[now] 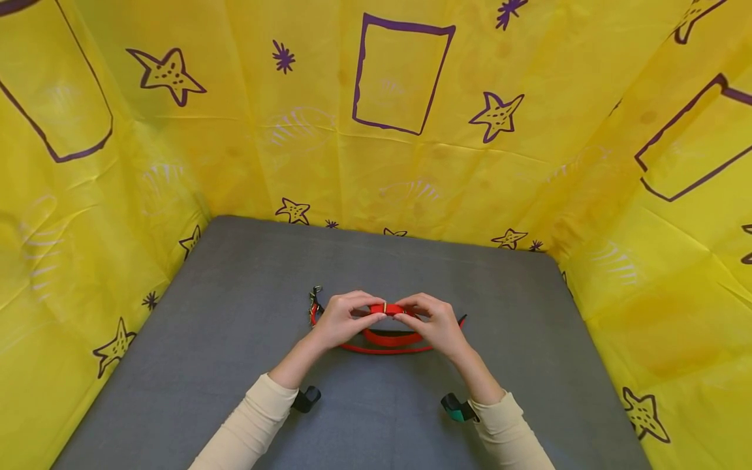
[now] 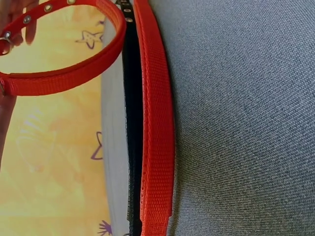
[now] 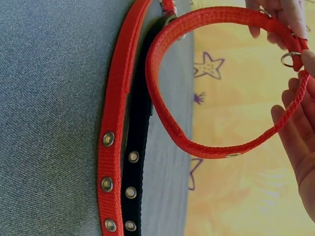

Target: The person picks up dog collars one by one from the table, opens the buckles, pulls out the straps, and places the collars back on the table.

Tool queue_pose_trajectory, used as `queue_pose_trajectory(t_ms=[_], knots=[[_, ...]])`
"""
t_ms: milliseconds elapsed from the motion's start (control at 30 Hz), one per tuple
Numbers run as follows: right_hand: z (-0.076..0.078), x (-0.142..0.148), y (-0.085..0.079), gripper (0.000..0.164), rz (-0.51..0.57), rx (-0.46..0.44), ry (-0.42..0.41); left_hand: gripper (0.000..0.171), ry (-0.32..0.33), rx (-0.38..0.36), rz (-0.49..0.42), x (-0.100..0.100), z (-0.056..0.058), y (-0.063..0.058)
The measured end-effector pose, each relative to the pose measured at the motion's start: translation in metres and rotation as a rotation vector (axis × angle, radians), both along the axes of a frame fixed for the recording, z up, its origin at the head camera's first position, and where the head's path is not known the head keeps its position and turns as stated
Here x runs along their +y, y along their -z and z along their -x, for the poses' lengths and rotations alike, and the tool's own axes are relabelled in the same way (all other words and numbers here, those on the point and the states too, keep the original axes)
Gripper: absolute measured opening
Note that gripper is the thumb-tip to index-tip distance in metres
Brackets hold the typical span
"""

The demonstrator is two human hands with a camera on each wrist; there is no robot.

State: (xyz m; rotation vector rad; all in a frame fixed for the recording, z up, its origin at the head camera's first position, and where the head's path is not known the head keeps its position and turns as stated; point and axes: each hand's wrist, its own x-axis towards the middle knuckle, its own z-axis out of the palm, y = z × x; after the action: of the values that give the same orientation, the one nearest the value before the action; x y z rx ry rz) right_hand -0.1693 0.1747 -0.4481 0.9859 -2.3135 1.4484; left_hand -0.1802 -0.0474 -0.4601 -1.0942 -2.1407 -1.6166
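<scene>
A red dog collar (image 1: 377, 309) is buckled into a loop and held up between both hands. My left hand (image 1: 342, 320) pinches it beside the buckle with thumb and fingers. From the other side my right hand (image 1: 436, 321) pinches the strap, its fingertips close to the left ones. In the right wrist view the looped collar (image 3: 160, 105) shows a metal ring near the fingers; eyelets show in the left wrist view. Below it a second red collar (image 2: 157, 123) and a black collar (image 3: 134, 174) lie side by side, both with metal eyelets.
The collars lie on a grey cloth-covered table (image 1: 247, 261). Metal buckle parts (image 1: 313, 312) sit at their left end. Yellow sheets (image 1: 235, 163) with purple drawings wall the table at the back and sides. Black straps (image 1: 307, 398) stick out at the wrists.
</scene>
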Motion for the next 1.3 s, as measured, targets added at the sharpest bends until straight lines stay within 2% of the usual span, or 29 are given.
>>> queue_pose_trajectory(t_ms=[400,767,933,1133,1233,1300], knots=[[0.0,0.002,-0.002,0.021,-0.032,-0.022,-0.005,0.02,-0.016,-0.017,-0.028,-0.001,-0.001,0.0],[0.0,0.005,0.0,0.02,-0.019,-0.039,0.048,0.02,-0.051,-0.098,-0.067,-0.002,0.0,0.003],[0.0,0.007,0.0,0.019,-0.013,-0.058,0.089,0.019,-0.089,-0.17,-0.082,-0.004,0.0,0.004],[0.0,0.011,0.001,0.018,-0.012,-0.085,0.152,0.02,-0.138,-0.301,-0.101,-0.008,0.001,0.004],[0.004,0.015,0.005,0.017,0.007,-0.116,0.18,0.022,-0.179,-0.357,-0.083,-0.011,0.002,0.003],[0.01,0.02,0.014,0.017,0.033,-0.157,0.218,0.022,-0.218,-0.402,-0.069,-0.014,0.004,0.002]])
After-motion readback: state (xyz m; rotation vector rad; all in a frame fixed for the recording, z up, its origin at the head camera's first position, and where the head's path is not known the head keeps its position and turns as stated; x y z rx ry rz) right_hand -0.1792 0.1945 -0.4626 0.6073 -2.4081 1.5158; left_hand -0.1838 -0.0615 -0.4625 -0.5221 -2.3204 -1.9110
